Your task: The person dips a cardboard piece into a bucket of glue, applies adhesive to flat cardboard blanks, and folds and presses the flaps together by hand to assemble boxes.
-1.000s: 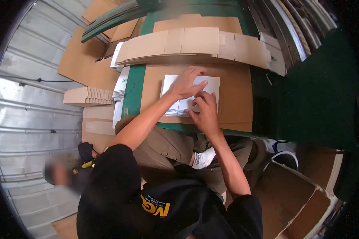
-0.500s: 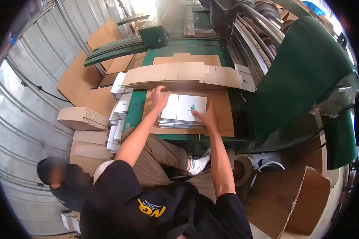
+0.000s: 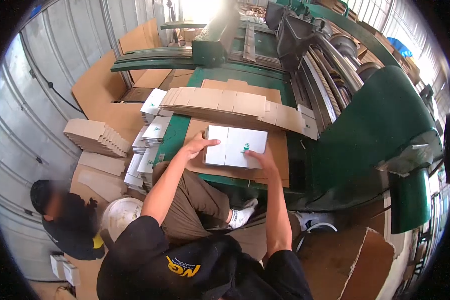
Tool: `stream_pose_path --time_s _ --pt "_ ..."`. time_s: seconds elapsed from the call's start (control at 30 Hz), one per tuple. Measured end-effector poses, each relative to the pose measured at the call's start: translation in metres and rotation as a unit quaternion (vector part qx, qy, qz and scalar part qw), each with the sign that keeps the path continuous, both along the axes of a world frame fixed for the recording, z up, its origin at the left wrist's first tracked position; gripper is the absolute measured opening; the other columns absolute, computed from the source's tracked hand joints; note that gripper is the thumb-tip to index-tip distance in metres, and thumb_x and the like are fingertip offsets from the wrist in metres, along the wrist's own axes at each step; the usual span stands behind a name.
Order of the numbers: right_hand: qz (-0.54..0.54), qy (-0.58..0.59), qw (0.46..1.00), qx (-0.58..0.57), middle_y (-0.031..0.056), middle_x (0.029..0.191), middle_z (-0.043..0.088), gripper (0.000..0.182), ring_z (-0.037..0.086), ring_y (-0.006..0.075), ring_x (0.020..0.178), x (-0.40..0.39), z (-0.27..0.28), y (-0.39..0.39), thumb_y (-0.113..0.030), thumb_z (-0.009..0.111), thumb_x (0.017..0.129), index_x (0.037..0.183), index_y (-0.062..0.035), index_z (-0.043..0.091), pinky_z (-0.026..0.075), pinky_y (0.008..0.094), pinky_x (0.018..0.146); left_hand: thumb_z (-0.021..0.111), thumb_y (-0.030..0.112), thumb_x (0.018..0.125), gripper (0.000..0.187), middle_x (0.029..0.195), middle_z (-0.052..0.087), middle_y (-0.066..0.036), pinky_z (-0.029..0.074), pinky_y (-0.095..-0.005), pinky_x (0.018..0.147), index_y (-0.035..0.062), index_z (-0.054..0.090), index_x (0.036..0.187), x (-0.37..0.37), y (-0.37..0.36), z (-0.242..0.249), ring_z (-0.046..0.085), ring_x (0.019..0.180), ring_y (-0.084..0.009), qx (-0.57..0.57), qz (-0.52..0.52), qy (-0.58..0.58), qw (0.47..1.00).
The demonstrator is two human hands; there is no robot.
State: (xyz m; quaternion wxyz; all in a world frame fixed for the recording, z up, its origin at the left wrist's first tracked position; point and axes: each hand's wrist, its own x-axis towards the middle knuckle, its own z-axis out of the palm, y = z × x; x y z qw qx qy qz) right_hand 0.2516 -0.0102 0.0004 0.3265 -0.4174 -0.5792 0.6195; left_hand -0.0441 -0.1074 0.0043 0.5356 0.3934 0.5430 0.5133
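A stack of white folded cartons [image 3: 235, 145] with a small green print lies over a brown cardboard sheet [image 3: 280, 162] in front of me. My left hand [image 3: 197, 145] grips the stack's left edge, its thumb lying on top. At the right edge, my right hand [image 3: 262, 159] clasps the stack with the thumb over the green print. The fingers of both hands are partly hidden behind the stack's sides. Just beyond it stretches a long fanned row of brown cardboard blanks [image 3: 225, 100].
Piles of white cartons [image 3: 155, 127] stand left of the green machine bed [image 3: 174, 131]. Fanned brown blanks [image 3: 97, 135] lie farther left. A green machine cover [image 3: 380, 135] rises at right, above a torn cardboard box [image 3: 365, 265]. Another person [image 3: 70, 220] is at lower left, near a white bucket [image 3: 120, 217].
My left hand has come down from above the stack's far left corner and now grips its left edge. The stack appears tilted, its front layers less visible. The camera view has shifted.
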Motion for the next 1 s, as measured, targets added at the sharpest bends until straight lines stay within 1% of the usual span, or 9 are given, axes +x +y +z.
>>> stream_pose_path --time_s 0.13,0.17,0.37,0.53,0.7,0.8,0.87,0.93,1.0 --pt "0.04 0.104 0.985 0.129 0.0126 0.13 0.061 0.092 0.062 0.0252 0.124 0.008 -0.004 0.0 -0.003 0.09 0.071 0.149 -0.0014 0.042 0.055 0.0407 0.101 0.096 0.023 0.074 0.105 0.152 0.05 -0.013 0.042 -0.0371 0.114 0.0014 0.032 0.155 0.016 -0.001 0.001 0.05 0.138 -0.027 0.202 0.033 0.045 0.978" --pt "0.021 0.136 0.986 0.091 0.0134 0.131 0.06 0.091 0.061 0.0261 0.123 0.007 -0.008 -0.004 -0.002 0.09 0.071 0.149 -0.0007 0.042 0.054 0.0405 0.102 0.097 0.02 0.069 0.115 0.156 0.047 -0.012 0.041 -0.039 0.116 0.0102 0.028 0.161 0.019 0.002 -0.004 0.049 0.14 -0.0289 0.203 0.022 0.034 0.978" --pt "0.006 0.039 0.992 0.118 0.0172 0.135 0.058 0.089 0.06 0.0317 0.123 0.005 -0.052 -0.001 -0.004 0.088 0.074 0.148 0.0022 0.039 0.049 0.043 0.106 0.097 0.019 0.066 0.128 0.158 0.045 -0.015 0.04 -0.0403 0.117 0.0091 0.017 0.166 0.009 0.013 -0.077 0.046 0.141 -0.0311 0.131 0.029 0.212 0.968" --pt "-0.092 -0.078 0.987 0.106 0.0182 0.134 0.059 0.081 0.059 0.0325 0.124 0.002 -0.041 -0.022 -0.01 0.088 0.076 0.143 0.0026 0.045 0.044 0.0447 0.109 0.095 0.022 0.069 0.111 0.149 0.051 -0.014 0.039 -0.0398 0.117 0.0045 0.029 0.157 0.02 -0.007 -0.038 0.048 0.138 -0.0279 0.157 0.022 0.143 0.977" --pt "0.009 0.091 0.995 0.033 0.0158 0.129 0.061 0.073 0.061 0.0311 0.12 0.012 -0.045 -0.014 -0.012 0.082 0.086 0.146 0.0011 0.042 0.047 0.0403 0.107 0.094 0.025 0.071 0.096 0.142 0.052 -0.014 0.039 -0.0422 0.115 0.0082 0.039 0.148 0.033 -0.029 0.036 0.048 0.136 -0.0303 0.254 0.0 0.209 0.944" --pt "-0.103 0.154 0.982 -0.02 0.0156 0.145 0.056 0.065 0.056 0.0281 0.13 -0.002 -0.038 -0.034 -0.021 0.069 0.098 0.153 -0.0043 0.04 0.045 0.0439 0.11 0.093 0.025 0.066 0.09 0.129 0.053 -0.017 0.041 -0.0497 0.108 0.0112 0.043 0.139 0.044 -0.038 0.081 0.053 0.125 -0.039 0.33 0.046 0.41 0.849" --pt "-0.095 0.296 0.938 -0.152 0.0113 0.155 0.047 0.066 0.049 0.0288 0.141 -0.016 0.002 -0.077 -0.045 0.055 0.106 0.161 -0.0152 0.031 0.043 0.0521 0.114 0.092 0.027 0.067 0.084 0.123 0.051 -0.016 0.04 -0.0517 0.103 0.0136 0.045 0.136 0.045 -0.036 0.094 0.052 0.12 -0.0402 0.438 0.07 0.535 0.719" --pt "-0.086 0.357 0.905 -0.215 0.0102 0.158 0.043 0.072 0.047 0.0296 0.143 -0.035 0.057 -0.123 -0.063 0.045 0.106 0.161 -0.0192 0.032 0.043 0.0544 0.113 0.085 0.027 0.075 0.071 0.124 0.051 -0.013 0.038 -0.0502 0.103 0.0154 0.048 0.134 0.047 -0.044 0.1 0.052 0.123 -0.0357 0.443 0.06 0.545 0.709" --pt "-0.048 0.419 0.881 -0.215 0.0104 0.158 0.044 0.081 0.049 0.0321 0.14 -0.044 0.082 -0.135 -0.065 0.054 0.101 0.161 -0.0162 0.03 0.045 0.0537 0.112 0.086 0.032 0.073 0.074 0.125 0.049 -0.013 0.036 -0.0488 0.107 0.0133 0.048 0.133 0.041 -0.049 0.09 0.05 0.123 -0.0338 0.484 0.014 0.649 0.588"
